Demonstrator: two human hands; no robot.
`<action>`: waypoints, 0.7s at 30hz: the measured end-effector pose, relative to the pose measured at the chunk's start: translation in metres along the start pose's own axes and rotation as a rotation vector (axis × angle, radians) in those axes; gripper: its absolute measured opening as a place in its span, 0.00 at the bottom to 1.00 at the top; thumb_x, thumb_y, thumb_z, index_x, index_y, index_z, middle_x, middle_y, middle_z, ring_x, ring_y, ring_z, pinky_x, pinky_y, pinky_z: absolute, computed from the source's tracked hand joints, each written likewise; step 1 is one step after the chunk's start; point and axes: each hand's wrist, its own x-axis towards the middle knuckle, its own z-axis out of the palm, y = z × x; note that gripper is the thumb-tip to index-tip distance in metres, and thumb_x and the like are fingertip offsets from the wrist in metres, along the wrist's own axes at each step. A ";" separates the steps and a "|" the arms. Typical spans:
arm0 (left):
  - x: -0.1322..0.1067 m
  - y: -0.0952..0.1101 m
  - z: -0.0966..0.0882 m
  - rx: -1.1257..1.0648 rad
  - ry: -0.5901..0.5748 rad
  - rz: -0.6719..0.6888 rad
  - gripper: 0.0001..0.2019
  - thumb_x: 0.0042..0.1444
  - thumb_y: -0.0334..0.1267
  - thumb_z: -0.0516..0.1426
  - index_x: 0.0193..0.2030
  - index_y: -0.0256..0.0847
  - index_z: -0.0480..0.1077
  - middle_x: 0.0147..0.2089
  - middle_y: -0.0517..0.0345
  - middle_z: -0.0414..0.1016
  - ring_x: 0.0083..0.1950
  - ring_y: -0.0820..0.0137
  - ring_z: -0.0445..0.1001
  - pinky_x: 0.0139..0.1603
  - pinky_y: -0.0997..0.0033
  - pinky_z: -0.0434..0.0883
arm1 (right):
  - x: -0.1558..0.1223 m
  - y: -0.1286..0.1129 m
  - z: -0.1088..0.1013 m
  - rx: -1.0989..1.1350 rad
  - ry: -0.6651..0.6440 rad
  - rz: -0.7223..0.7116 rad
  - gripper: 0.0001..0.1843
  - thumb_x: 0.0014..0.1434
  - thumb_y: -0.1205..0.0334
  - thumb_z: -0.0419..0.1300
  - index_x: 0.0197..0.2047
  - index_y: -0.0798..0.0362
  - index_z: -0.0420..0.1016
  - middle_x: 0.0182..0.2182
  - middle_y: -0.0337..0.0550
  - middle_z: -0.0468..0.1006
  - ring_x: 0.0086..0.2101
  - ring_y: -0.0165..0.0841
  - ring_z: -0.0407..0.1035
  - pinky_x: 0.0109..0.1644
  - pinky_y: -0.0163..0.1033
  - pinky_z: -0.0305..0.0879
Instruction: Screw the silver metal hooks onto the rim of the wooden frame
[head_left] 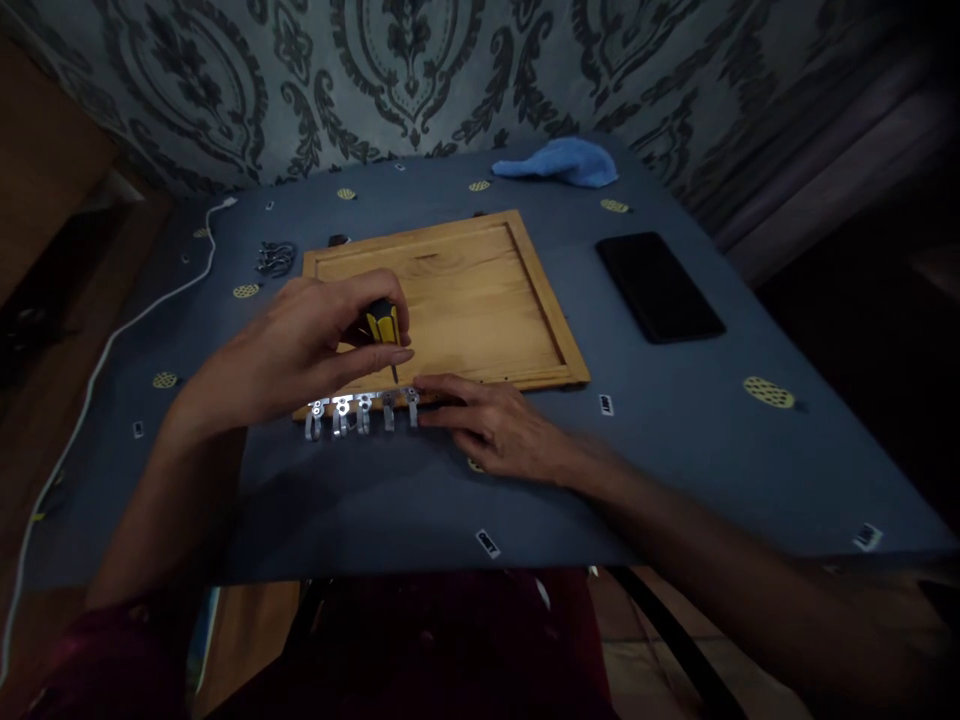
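Note:
My left hand (300, 335) is closed around a screwdriver (384, 322) with a yellow and black handle, its shaft pointing down. The tip is at a shiny metal hook rail (364, 402) with several hooks, near the rail's right end. This rail lies along the near edge of a framed wooden board (450, 300), its hooks hanging toward me. At the rail's right end, my right hand (499, 425) rests with fingers stretched out and apart, the fingertips touching the rail and the last hook. My left hand covers part of the board's left side.
A small pile of dark metal hooks (276, 259) lies left of the board. A black phone (660, 287) lies to the right, and a blue cloth (562, 162) at the back. A white cable (112, 340) runs down the left side of the patterned tablecloth (675, 440).

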 end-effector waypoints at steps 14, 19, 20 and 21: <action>0.005 -0.009 0.004 -0.077 0.041 -0.043 0.15 0.61 0.55 0.62 0.41 0.45 0.75 0.38 0.57 0.81 0.36 0.65 0.79 0.34 0.68 0.72 | 0.001 -0.001 0.002 -0.051 -0.030 0.005 0.27 0.58 0.79 0.57 0.56 0.49 0.80 0.68 0.51 0.68 0.60 0.46 0.72 0.53 0.52 0.78; 0.005 -0.011 0.003 -0.070 0.052 -0.033 0.16 0.60 0.56 0.62 0.41 0.46 0.75 0.38 0.58 0.82 0.37 0.66 0.80 0.34 0.69 0.73 | 0.000 0.000 0.003 -0.042 -0.023 0.014 0.26 0.59 0.79 0.57 0.56 0.49 0.80 0.67 0.52 0.69 0.60 0.46 0.72 0.54 0.52 0.77; 0.005 -0.011 0.003 -0.076 0.050 -0.040 0.16 0.60 0.56 0.62 0.42 0.46 0.75 0.39 0.58 0.82 0.38 0.66 0.80 0.35 0.69 0.73 | 0.000 0.000 0.003 -0.042 -0.026 0.012 0.26 0.59 0.79 0.57 0.56 0.49 0.80 0.67 0.52 0.69 0.59 0.45 0.72 0.53 0.52 0.77; 0.005 -0.011 0.003 -0.084 0.048 -0.045 0.16 0.60 0.56 0.62 0.42 0.46 0.75 0.39 0.58 0.82 0.38 0.66 0.80 0.35 0.69 0.73 | 0.000 0.000 0.003 -0.044 -0.028 0.012 0.26 0.59 0.79 0.57 0.56 0.49 0.80 0.67 0.52 0.69 0.59 0.45 0.72 0.52 0.51 0.78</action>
